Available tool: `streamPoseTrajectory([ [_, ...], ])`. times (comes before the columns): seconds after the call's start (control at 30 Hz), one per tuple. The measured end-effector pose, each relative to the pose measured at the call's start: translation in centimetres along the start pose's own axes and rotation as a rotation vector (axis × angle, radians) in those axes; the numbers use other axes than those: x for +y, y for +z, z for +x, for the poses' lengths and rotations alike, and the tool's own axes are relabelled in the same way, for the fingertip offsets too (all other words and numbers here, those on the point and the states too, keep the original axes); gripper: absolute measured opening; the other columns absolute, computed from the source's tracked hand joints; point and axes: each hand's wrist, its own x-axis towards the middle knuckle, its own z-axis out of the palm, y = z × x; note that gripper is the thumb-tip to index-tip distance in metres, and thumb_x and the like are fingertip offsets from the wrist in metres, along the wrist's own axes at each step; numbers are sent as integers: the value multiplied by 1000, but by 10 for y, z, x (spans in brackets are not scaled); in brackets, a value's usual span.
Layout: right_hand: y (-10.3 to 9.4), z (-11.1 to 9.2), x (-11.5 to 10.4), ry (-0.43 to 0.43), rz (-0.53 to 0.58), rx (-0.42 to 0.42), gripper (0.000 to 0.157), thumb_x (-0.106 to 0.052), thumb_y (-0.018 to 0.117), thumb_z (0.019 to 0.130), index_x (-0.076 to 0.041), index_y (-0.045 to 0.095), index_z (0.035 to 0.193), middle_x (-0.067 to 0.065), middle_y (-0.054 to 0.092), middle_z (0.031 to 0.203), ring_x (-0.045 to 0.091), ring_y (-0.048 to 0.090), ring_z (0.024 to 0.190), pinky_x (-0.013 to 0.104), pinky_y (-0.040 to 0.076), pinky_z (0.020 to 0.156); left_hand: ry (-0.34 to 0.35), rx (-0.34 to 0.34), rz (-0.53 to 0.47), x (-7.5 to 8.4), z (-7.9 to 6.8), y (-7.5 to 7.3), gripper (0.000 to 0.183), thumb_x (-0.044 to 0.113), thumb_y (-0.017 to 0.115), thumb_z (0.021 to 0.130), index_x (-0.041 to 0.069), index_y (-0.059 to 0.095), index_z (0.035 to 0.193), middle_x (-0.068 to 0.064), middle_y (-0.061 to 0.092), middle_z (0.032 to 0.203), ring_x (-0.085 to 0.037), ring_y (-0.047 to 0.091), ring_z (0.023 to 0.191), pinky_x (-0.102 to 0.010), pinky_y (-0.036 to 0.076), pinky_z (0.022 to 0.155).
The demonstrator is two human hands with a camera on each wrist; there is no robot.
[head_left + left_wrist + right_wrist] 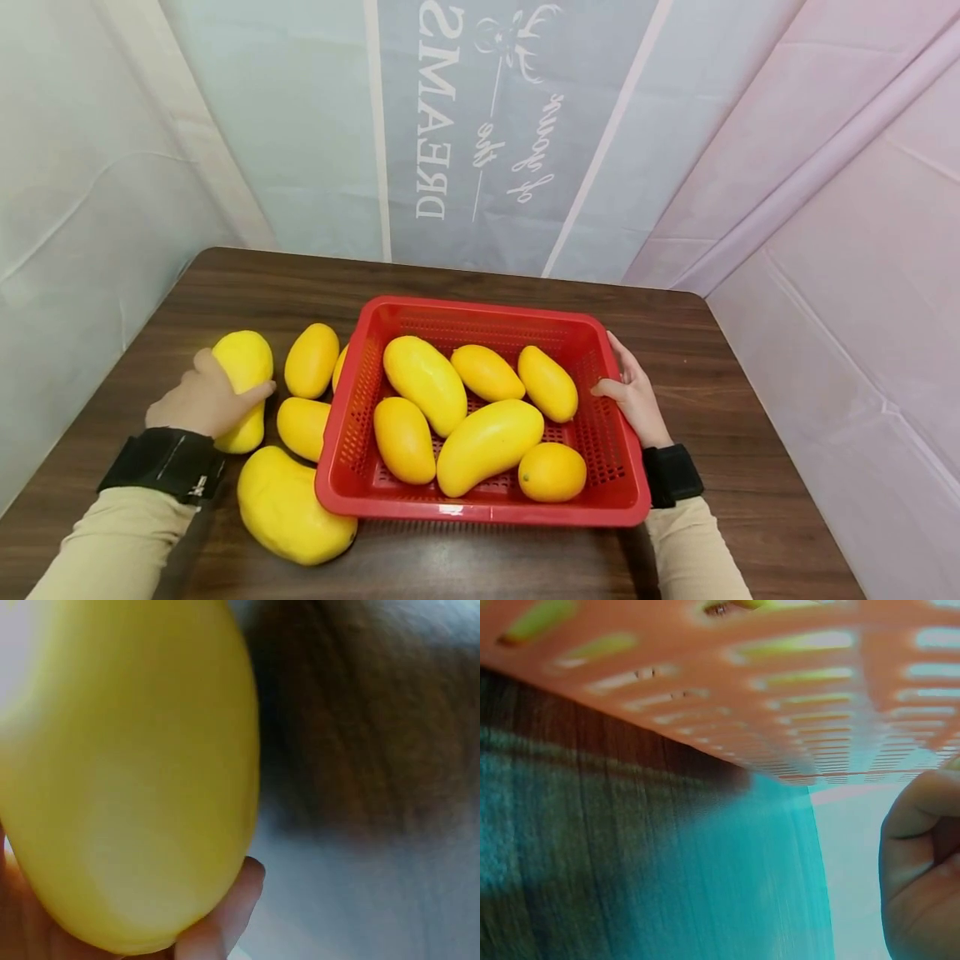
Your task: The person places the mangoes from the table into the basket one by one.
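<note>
My left hand [202, 396] grips a large yellow mango [247, 362] at the left of the table; in the left wrist view the mango [142, 780] fills much of the frame, with fingertips curled under its lower end. The right hand [633, 396] holds the right rim of a red plastic basket [480, 510], thumb over the inside and fingers outside. In the right wrist view the slotted basket [727, 690] shows above the tabletop, its right side raised. Several yellow mangoes [491, 446] lie inside the basket, spaced over its bottom.
Between the left hand and the basket lie more mangoes: a small one [311, 361], one partly behind the basket's side [303, 427] and a big one [292, 508] near the front. The dark wooden table [750, 467] ends at a printed cloth backdrop [495, 133].
</note>
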Motion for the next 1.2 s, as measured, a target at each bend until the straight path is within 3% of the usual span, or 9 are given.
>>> streamPoseTrajectory([
  [0.2, 0, 0, 0, 0, 0, -2, 81, 0, 53, 92, -16, 17, 164, 21, 34, 159, 17, 60, 120, 35, 55, 89, 37, 87, -52, 6, -6, -11, 112, 67, 60, 80, -20, 17, 135, -35, 48, 86, -41, 55, 65, -51, 46, 57],
  [0.37, -1, 1, 1, 0, 2, 0, 82, -1, 53, 92, -15, 16, 164, 20, 34, 159, 16, 59, 120, 34, 55, 90, 110, 148, -100, 20, -11, -22, 119, 65, 62, 80, -17, 6, 145, -41, 49, 96, -44, 56, 66, -49, 46, 56],
  [0.67, 0, 0, 1, 4, -1, 7, 82, -1, 53, 92, -15, 16, 164, 19, 32, 160, 17, 58, 121, 34, 55, 89, 293, 198, -135, 65, -30, -40, 114, 63, 66, 78, -9, 15, 151, -32, 47, 104, -38, 56, 68, -46, 47, 52],
  [0.97, 2, 0, 1, 5, -2, 10, 82, 0, 52, 92, -15, 16, 164, 18, 31, 161, 19, 56, 123, 34, 55, 90, 390, 221, -165, 111, -49, -45, 105, 56, 68, 81, -5, 21, 151, -28, 54, 104, -35, 59, 72, -51, 53, 58],
  [1.2, 1, 1, 2, 5, 1, 16, 83, 0, 53, 91, -16, 17, 164, 18, 32, 161, 18, 57, 123, 34, 55, 90, 460, 223, -181, 137, -50, -42, 92, 46, 71, 81, -2, 29, 147, -25, 55, 105, -36, 59, 79, -54, 54, 66],
])
